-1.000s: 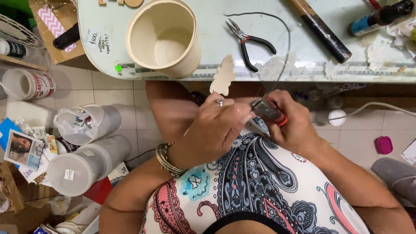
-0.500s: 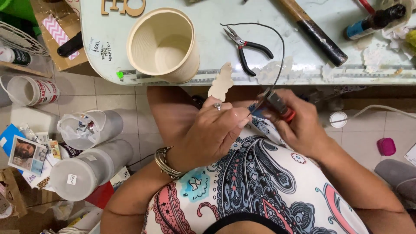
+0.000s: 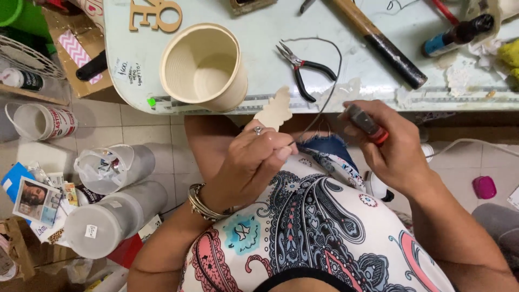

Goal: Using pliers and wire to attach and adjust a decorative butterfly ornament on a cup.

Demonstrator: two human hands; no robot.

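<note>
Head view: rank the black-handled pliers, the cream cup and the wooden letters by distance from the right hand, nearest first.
From the right hand, which holds a small red-tipped tool:
1. Black-handled pliers: on the table, just up and left of the hand.
2. Cream cup: at the table's near edge, farther left.
3. Wooden letters: far back, at the table's left corner.

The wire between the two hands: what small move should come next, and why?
Probably the right hand should bring its red-handled tool toward the thin wire. The left hand pinches a flat wooden cutout with the wire beside it, while the tool's tip points away from the wire. Whether the wire is already fixed to the cutout cannot be told.
</note>
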